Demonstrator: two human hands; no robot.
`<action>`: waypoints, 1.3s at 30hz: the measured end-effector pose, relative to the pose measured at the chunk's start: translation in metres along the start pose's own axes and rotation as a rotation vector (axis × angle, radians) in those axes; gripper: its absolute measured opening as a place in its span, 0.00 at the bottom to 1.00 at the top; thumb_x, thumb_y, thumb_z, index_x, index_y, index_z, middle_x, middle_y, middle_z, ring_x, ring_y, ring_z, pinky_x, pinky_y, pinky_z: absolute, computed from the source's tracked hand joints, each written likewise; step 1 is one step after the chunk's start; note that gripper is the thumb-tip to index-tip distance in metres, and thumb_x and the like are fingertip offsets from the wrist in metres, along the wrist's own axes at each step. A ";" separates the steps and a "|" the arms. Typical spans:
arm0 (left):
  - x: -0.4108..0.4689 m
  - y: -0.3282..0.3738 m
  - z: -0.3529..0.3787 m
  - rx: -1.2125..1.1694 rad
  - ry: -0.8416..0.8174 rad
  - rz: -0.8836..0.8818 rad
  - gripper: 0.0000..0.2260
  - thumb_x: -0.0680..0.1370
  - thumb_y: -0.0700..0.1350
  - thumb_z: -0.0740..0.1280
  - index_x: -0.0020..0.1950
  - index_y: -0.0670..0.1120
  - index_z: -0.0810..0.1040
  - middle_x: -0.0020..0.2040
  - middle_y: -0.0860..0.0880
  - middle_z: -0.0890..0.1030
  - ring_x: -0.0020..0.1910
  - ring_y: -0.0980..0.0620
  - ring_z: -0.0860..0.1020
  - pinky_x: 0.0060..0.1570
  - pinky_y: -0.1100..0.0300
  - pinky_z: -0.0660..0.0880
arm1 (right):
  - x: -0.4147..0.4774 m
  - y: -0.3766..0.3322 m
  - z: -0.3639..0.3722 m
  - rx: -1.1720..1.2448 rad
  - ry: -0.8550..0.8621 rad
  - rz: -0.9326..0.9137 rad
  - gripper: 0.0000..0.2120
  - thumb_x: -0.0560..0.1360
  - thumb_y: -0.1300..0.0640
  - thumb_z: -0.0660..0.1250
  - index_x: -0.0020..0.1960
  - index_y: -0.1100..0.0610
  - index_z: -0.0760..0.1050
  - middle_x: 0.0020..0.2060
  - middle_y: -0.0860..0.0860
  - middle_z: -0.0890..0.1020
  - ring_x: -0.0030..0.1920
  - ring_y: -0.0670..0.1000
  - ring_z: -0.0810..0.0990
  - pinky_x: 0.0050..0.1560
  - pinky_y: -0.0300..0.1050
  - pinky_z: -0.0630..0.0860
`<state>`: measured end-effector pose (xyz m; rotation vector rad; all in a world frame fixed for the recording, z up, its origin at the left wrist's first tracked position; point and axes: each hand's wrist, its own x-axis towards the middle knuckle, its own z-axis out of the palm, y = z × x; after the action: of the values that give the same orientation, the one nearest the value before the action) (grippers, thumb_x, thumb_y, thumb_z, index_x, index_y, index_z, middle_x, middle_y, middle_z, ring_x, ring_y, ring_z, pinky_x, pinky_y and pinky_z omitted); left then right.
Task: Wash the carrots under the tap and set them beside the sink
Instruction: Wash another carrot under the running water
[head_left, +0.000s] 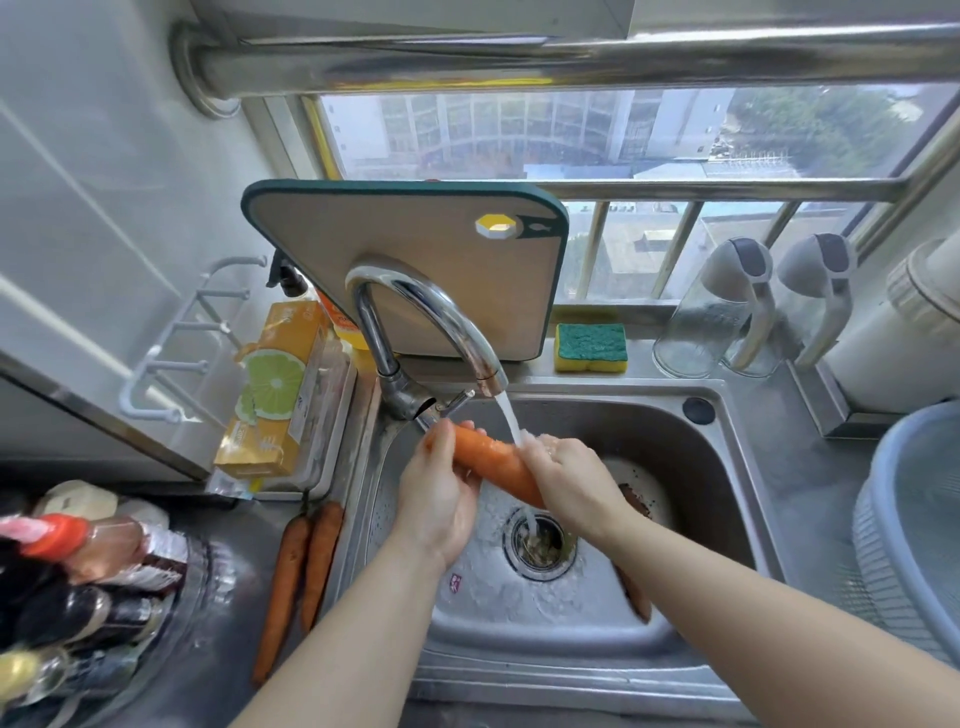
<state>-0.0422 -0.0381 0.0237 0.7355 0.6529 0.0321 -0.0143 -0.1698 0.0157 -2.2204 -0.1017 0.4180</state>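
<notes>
Left hand (436, 499) and right hand (571, 480) curled fingers round a carrot (491, 460) under the tap (431, 306). I saw two carrots (288, 571) on the bench beside the sink (691, 452).

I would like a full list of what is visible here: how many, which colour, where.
held carrot: one, orange, under the running water
counter carrots: two, orange, left of the sink
sink carrot: one, brownish, in the sink, partly hidden
tap: one, chrome, behind the sink
sink: one, steel, centre
board: one, beige with green rim, upright behind the tap
sponge: one, green and yellow, behind the sink
jugs: two, clear with grey lids, right of the sponge
basin: one, blue-grey, right edge
box: one, yellow, left of the tap
bottles: several, mixed, lower left
left hand: grips the held carrot
right hand: grips the held carrot
</notes>
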 end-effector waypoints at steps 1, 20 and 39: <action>-0.002 -0.004 -0.001 0.056 -0.024 0.019 0.08 0.82 0.41 0.57 0.60 0.40 0.68 0.52 0.45 0.76 0.50 0.52 0.77 0.48 0.59 0.74 | 0.001 0.002 -0.001 0.018 -0.029 0.012 0.22 0.80 0.45 0.53 0.37 0.57 0.76 0.40 0.54 0.82 0.45 0.55 0.79 0.52 0.51 0.74; -0.010 -0.031 0.012 0.726 -0.173 0.247 0.03 0.80 0.46 0.60 0.50 0.53 0.67 0.46 0.47 0.80 0.46 0.49 0.82 0.56 0.47 0.78 | -0.030 0.043 -0.016 0.191 -0.330 0.038 0.14 0.78 0.45 0.63 0.56 0.53 0.73 0.40 0.49 0.78 0.35 0.44 0.75 0.35 0.37 0.72; -0.005 0.019 -0.028 1.130 -0.032 0.253 0.09 0.79 0.40 0.61 0.50 0.52 0.78 0.54 0.50 0.78 0.55 0.54 0.75 0.52 0.64 0.72 | -0.015 0.001 -0.026 -0.259 0.092 -0.334 0.27 0.62 0.52 0.78 0.59 0.50 0.75 0.53 0.44 0.80 0.54 0.49 0.77 0.53 0.41 0.71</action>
<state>-0.0580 -0.0073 0.0228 1.9007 0.5080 -0.1286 -0.0200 -0.1933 0.0341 -2.4125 -0.4940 0.1229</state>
